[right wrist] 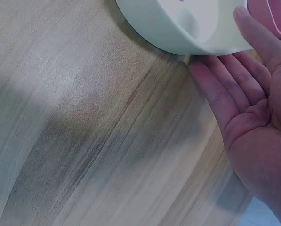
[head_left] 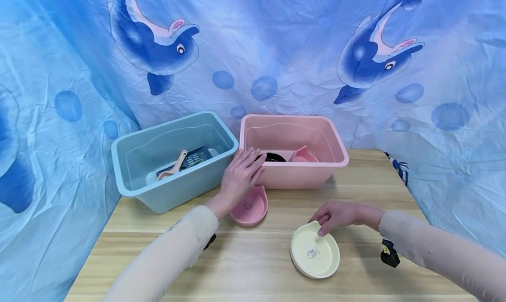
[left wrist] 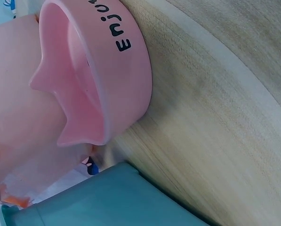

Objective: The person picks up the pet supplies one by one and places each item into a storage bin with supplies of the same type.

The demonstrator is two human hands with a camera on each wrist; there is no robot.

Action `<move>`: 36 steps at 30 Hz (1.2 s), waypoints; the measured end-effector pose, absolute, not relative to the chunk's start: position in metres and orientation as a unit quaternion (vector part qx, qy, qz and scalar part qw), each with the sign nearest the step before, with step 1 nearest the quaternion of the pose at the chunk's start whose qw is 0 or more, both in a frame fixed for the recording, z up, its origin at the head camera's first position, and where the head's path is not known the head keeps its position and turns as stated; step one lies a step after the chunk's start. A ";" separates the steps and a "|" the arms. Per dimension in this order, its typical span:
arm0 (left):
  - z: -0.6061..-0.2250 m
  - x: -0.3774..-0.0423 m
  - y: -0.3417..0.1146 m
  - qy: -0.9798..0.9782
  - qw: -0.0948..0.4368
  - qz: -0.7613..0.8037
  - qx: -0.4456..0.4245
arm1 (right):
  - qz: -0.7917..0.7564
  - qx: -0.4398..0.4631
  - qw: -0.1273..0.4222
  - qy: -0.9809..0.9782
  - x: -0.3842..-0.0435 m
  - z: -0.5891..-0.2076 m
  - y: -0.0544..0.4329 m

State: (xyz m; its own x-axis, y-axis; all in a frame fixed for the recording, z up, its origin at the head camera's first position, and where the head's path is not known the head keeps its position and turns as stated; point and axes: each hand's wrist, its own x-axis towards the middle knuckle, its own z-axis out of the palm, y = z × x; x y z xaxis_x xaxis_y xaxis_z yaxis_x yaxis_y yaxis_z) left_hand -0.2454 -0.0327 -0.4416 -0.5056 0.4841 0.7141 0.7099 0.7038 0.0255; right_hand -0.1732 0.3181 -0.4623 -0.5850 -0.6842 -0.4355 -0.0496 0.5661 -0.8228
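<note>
In the head view my right hand [head_left: 336,215] pinches the rim of a cream cat-eared pet bowl [head_left: 320,261] with a fish drawing. The right wrist view shows the thumb over that rim and the other fingers below, against the outer wall. My left hand [head_left: 240,175] lies over the near left corner of the pink bin [head_left: 294,175], fingers extended at its rim. Below that hand a pink cat-eared pet bowl [head_left: 250,209] with a paw print rests on the table. The left wrist view shows black lettering on this bowl's side [left wrist: 124,70].
Inside the pink bin are a black round item [head_left: 275,157] and a pink eared piece [head_left: 305,155]. The blue bin [head_left: 178,190] stands to the left, holding a dark slotted scoop [head_left: 197,157] and a beige-handled scoop [head_left: 179,160]. A dolphin-print cloth [head_left: 253,52] hangs behind the wooden table [head_left: 253,267].
</note>
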 end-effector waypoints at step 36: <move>-0.441 -0.244 -0.031 -0.849 0.358 -0.164 -0.351 | -0.387 -0.264 0.362 0.806 -0.194 -0.396 0.309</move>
State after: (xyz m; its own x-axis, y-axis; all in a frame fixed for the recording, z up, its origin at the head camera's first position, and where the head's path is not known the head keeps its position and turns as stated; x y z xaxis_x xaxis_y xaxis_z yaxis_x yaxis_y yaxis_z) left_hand -0.2443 -0.0308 -0.4415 -0.4969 0.4784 0.7240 0.7141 0.6995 0.0279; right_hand -0.1936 0.3092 -0.3960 -0.5989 -0.7053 -0.3793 -0.1450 0.5614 -0.8148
